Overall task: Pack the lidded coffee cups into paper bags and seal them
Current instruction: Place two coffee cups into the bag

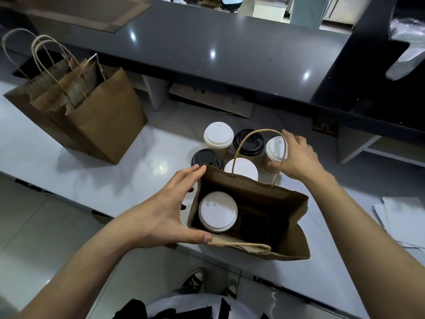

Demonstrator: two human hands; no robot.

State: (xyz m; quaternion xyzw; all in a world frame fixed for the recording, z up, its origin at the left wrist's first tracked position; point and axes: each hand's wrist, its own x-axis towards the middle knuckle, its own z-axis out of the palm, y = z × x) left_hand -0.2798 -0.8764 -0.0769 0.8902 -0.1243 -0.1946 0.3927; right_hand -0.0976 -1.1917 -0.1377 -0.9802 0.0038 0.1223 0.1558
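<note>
- Step in hand, as judged: loading cups into the open paper bag; sealing not yet begun
- Bag stands at the near edge of the white worktop, mouth open; far handle upright, near handle folded flat against the rim
- One white-lidded cup sits upright inside, in the left half of the bag; the right half looks dark and free, though its floor is hard to make out
- Left hand: spread wide, thumb at the near left corner of the rim, fingers along the far left corner, bracing the bag's left side; it clasps nothing closed
- Right hand: curled round the cup at the right of the group, white lid, thumb on its front wall, fingers behind; that cup appears to be on the worktop
- Four more lidded cups wait just behind the bag: white lid, black lid, black lid, white lid partly hidden by the bag's far wall
- Spare brown bags stand well apart at the left
- Next move, as judged: lift the held cup clear of the upright handle, keep it level, lower it into the free right half beside the first cup; left hand should hold the mouth open
- Risk, as judged: catching the handle loop or tipping the cup on the rim
</note>
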